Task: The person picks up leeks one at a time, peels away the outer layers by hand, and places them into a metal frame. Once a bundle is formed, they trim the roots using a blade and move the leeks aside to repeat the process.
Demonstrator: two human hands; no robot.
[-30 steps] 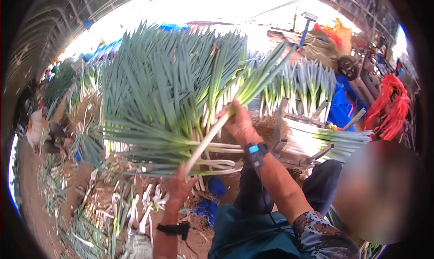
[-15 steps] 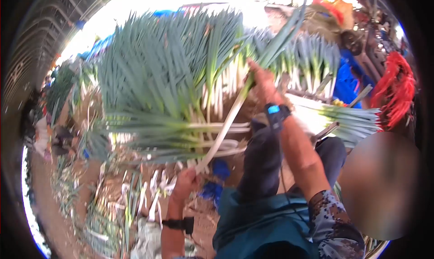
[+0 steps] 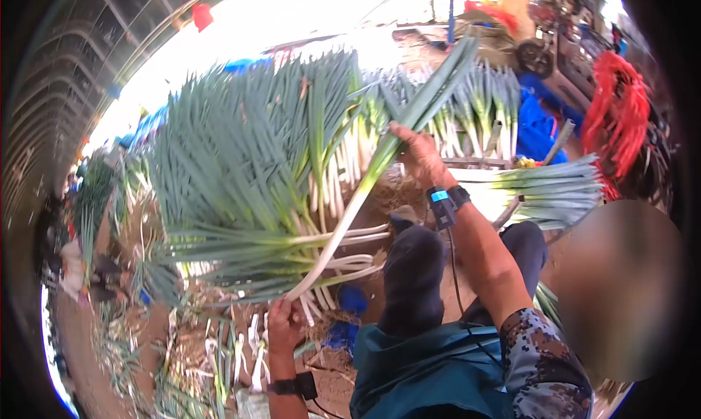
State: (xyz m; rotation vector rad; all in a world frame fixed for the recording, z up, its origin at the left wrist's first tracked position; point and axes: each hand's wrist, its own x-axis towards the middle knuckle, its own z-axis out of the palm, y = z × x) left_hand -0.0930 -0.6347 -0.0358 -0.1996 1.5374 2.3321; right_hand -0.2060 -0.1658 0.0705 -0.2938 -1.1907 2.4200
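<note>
While the leek [image 3: 338, 236] slants before the heaped leeks [image 3: 234, 149], right hand [image 3: 418, 156] wrapped round its leaves and left hand [image 3: 283, 322] pinching its white end, it should feel light yet snappable, best supported at both ends.

leek [image 3: 371, 176] | white shank, green leaves | gently bowed, slanted | held at root end and leaves
</note>
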